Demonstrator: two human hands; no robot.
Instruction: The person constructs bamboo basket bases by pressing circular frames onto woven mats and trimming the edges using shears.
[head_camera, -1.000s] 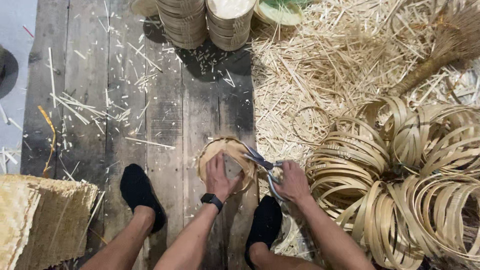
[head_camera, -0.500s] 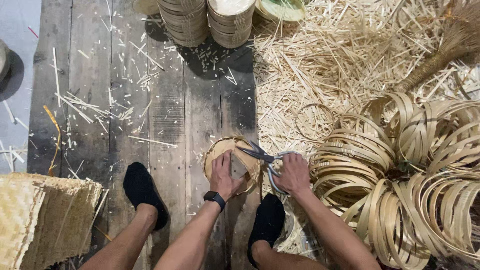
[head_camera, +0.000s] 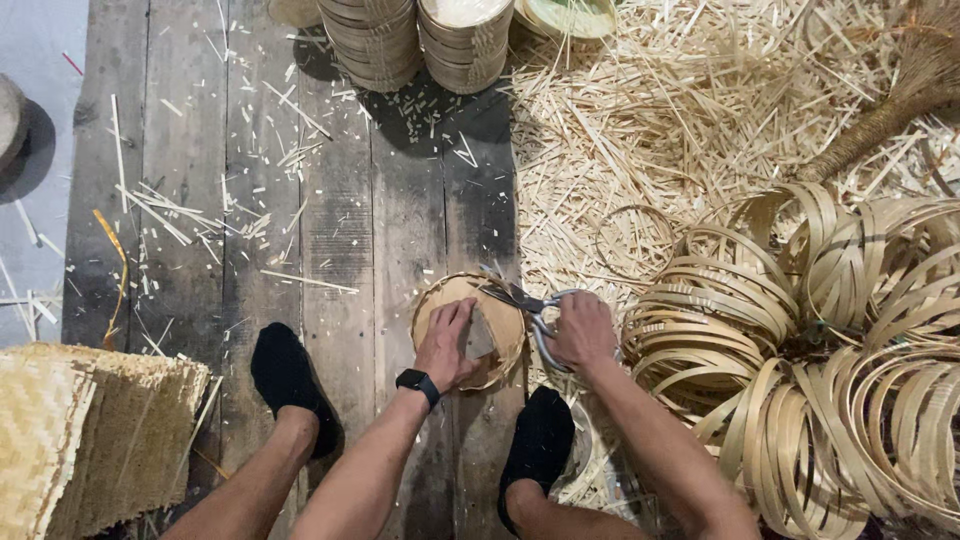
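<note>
A round woven bamboo lid (head_camera: 437, 306) lies on the dark wooden floor between my feet. My left hand (head_camera: 449, 341), with a black watch on the wrist, presses flat on it and on a small grey block (head_camera: 480, 337). My right hand (head_camera: 583, 330) grips the handles of metal scissors (head_camera: 520, 299), whose blades reach over the lid's right rim. My feet in black socks (head_camera: 287, 377) rest on either side.
Coiled bamboo strip hoops (head_camera: 800, 340) pile up at the right. Loose bamboo shavings (head_camera: 640, 110) cover the upper right. Stacked round bamboo baskets (head_camera: 420, 40) stand at the top. Woven mats (head_camera: 80, 430) lie at the lower left. Thin splinters litter the planks.
The view has shifted slightly. My left hand has stayed on the lid while the scissors in my right hand moved a little along its right rim.
</note>
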